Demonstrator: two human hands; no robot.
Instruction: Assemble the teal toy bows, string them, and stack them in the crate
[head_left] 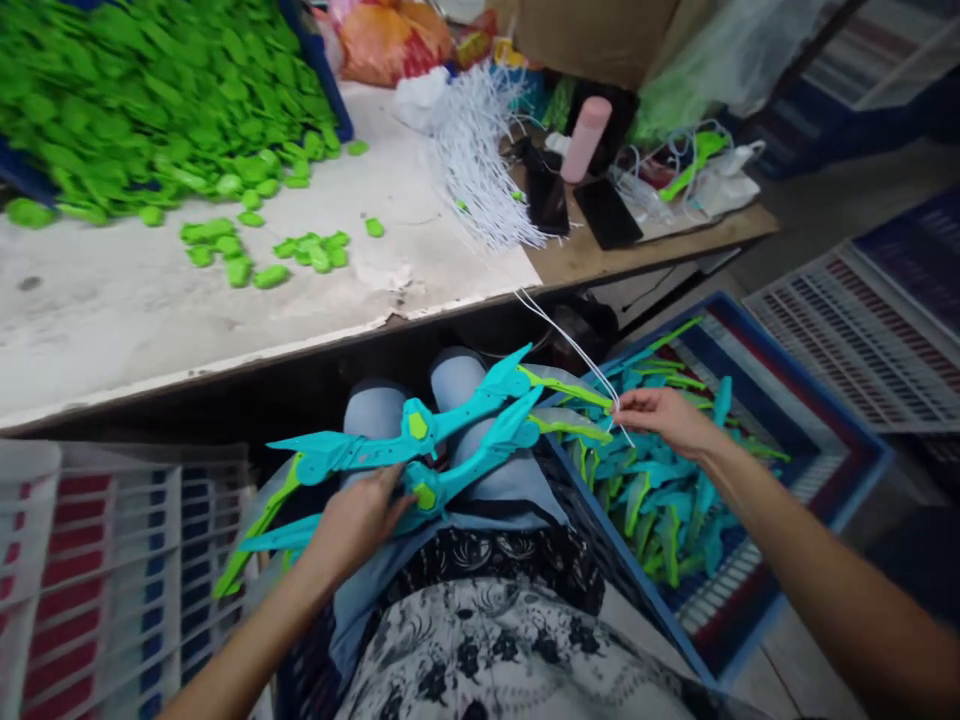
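Note:
Two turquoise toy bows lie side by side across my lap, an upper toy bow (457,415) and a lower toy bow (480,462). Each has lime-green limb tips and a green piece at its centre. My left hand (360,520) is closed on the lower bow near its middle, with some fingers hidden. At the right end, my right hand (649,415) pinches a white cord (574,345) at the green tip of the upper bow. The cord's long strands run up toward the table edge, and a short end hangs below my fingers.
A blue crate (840,480) of bow parts stands at my right, a white basket (112,580) at my left. The table (420,300) bears a heap of green pieces (165,90), a bundle of white cords (480,160), a pink bottle (585,140) and a dark phone (607,213).

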